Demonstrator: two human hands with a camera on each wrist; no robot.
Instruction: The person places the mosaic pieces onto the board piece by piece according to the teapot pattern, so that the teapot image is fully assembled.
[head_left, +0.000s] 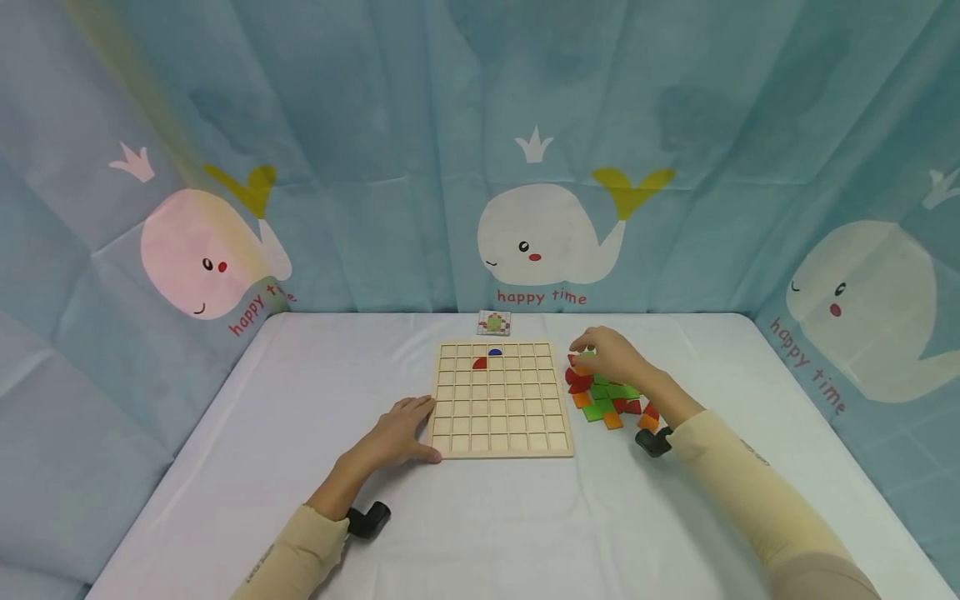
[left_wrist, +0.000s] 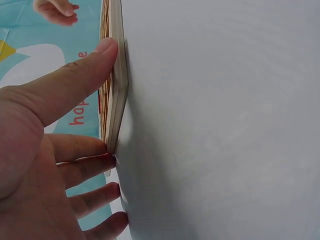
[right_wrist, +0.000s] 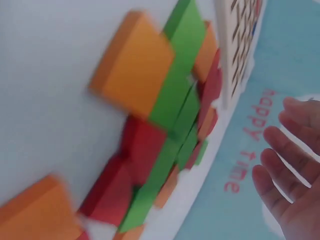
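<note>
A wooden grid board [head_left: 498, 407] lies on the white table, with a red quarter-round piece [head_left: 480, 363] and a blue half-round piece [head_left: 495, 352] in its far rows. My left hand [head_left: 401, 429] rests at the board's near left corner. In the left wrist view its thumb [left_wrist: 95, 62] touches one edge while the spread fingers lie along the other side. Right of the board is a loose pile of green tiles [head_left: 600, 392], orange tiles [right_wrist: 137, 65] and red pieces [right_wrist: 145, 147]. Over the pile's far end is my right hand [head_left: 611, 354], fingers loosely bent; I see nothing held.
A small printed card [head_left: 494, 323] lies behind the board. Blue curtains [head_left: 360, 233] with whale prints stand at the back and both sides. White cloth covers the table [head_left: 510, 525]. Black wrist mounts [head_left: 369, 520] hang below both forearms.
</note>
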